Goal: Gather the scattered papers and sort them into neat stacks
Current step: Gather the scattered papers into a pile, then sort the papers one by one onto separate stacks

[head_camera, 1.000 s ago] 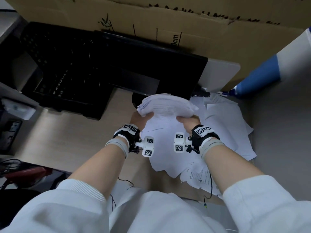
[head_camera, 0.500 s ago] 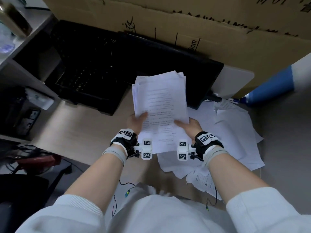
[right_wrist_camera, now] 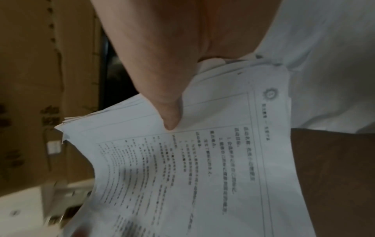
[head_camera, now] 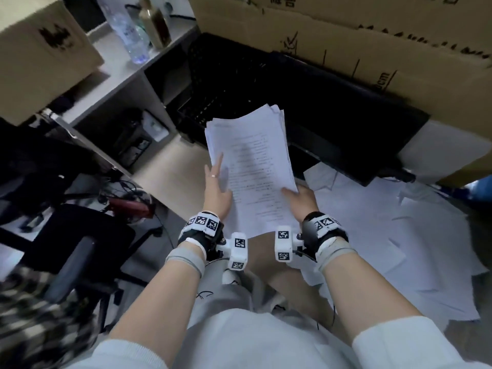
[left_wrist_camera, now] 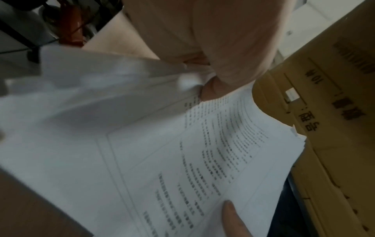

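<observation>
I hold a stack of printed papers [head_camera: 250, 166] up over the desk, and it tilts away from me. My right hand [head_camera: 300, 198] pinches its lower right corner, the thumb [right_wrist_camera: 172, 115] pressing on the top sheet [right_wrist_camera: 202, 160]. My left hand [head_camera: 217, 185] lies along the stack's left edge with straight fingers. Its thumb tip [left_wrist_camera: 229, 213] rests on the printed page [left_wrist_camera: 182, 160]. More loose white sheets [head_camera: 399, 235] lie scattered over the desk to the right.
A black printer [head_camera: 332, 123] and large cardboard boxes [head_camera: 346, 30] stand behind the stack. Bottles [head_camera: 133, 35] sit on a shelf at the far left. A dark chair [head_camera: 80, 249] and cables are low on the left. Bare desk [head_camera: 170, 177] shows left of the stack.
The stack went from bent over to flat and upright, and it has shifted left off the scattered pile. My left fingers have straightened along its edge. The head view has swung left.
</observation>
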`<state>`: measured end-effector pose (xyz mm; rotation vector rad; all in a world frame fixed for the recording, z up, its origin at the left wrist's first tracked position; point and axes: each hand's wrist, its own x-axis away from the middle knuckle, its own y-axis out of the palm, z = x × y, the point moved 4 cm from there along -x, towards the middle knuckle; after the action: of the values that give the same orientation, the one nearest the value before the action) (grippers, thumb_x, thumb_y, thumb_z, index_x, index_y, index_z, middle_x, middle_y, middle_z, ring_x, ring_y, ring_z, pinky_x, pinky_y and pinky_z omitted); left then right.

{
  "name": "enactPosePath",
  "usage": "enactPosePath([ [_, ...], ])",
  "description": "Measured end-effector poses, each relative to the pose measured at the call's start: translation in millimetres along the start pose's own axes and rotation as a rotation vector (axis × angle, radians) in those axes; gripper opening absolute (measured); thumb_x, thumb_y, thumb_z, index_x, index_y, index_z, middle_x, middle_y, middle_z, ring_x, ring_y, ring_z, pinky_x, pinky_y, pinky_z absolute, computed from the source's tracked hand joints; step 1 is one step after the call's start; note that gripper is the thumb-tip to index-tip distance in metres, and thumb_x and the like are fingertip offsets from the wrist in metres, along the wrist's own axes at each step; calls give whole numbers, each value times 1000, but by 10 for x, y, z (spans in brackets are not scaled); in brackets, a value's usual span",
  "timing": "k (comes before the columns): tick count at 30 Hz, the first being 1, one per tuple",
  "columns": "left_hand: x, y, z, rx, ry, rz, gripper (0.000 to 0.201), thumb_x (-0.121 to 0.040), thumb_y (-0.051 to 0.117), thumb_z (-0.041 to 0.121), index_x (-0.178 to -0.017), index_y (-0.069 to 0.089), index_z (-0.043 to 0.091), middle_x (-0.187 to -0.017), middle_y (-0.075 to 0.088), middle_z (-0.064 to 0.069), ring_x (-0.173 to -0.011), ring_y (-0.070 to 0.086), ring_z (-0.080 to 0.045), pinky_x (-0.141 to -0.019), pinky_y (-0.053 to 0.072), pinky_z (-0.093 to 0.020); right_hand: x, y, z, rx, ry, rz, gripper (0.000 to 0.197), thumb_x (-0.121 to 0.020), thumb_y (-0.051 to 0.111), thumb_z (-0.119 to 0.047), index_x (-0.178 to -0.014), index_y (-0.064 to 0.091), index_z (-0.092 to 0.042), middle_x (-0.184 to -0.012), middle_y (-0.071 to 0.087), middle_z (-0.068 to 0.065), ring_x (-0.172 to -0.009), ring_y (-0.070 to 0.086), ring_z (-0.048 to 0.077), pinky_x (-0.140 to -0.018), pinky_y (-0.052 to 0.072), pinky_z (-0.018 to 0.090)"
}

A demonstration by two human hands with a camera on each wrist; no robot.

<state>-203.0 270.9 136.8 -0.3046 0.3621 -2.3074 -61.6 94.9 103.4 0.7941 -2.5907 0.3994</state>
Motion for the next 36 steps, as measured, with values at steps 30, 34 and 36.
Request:
enactPosePath([
  [30,-949,-1434,-730,280,-203,-212,54,-78,61,61,-90,64,8,-83,60,-11,-76,57,-23,-81,55,-59,196,2276,-774,263,-186,-108,88,-77,81,-28,-151,34,-34,-150,42,-17,-133,43,3,-115,35,36],
  [34,-980,-1467,-602,294,-210,-221,59,-80,60,57,-92,63,0,-85,61,-13,-78,60,-23,-83,55,-55,139,2321,-802,256,-148,-91,92,-79,81,-28,-154,27,-30,-150,39,-16,-132,41,2,-111,34,28],
  [36,-993,-1464,-563,294,-228,-233,52,-91,63,43,-100,64,-8,-89,66,-13,-83,64,-24,-87,56,-51,99,2303,-812,236,-133,-80,82,-84,75,-24,-152,31,-31,-147,43,-16,-129,44,3,-109,36,29],
])
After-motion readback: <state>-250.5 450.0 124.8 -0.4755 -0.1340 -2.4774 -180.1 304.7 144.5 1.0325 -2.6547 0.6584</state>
